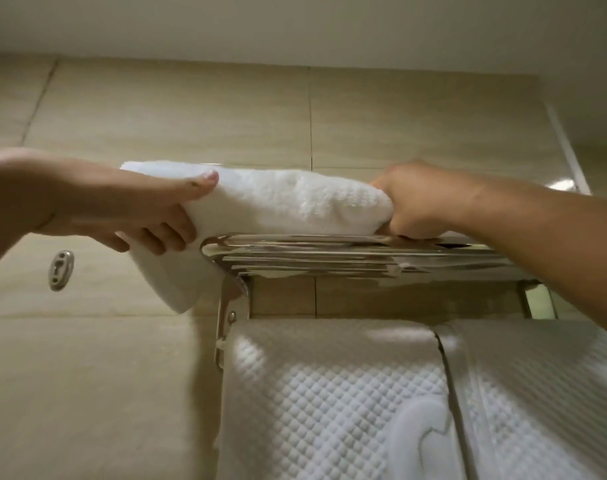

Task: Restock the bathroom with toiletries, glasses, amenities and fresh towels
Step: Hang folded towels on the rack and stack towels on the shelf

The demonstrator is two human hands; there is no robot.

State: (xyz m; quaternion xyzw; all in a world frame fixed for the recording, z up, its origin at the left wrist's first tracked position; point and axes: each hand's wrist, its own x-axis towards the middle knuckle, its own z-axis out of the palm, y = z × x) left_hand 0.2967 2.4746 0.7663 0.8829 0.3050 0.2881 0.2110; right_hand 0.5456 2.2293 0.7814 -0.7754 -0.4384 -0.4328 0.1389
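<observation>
A folded white towel (295,199) lies on top of the chrome towel rack (329,252) high on the tiled wall. Its left end overhangs the rack and droops down. My left hand (149,216) grips that overhanging left end, thumb on top and fingers curled underneath. My right hand (412,202) grips the towel's right end, knuckles toward me, resting against the rack's top bars.
Two white waffle-textured towels (329,393) (537,393) hang side by side from the bar under the rack. A small metal wall bracket (61,270) sits on the tile to the left. The ceiling is close above the rack.
</observation>
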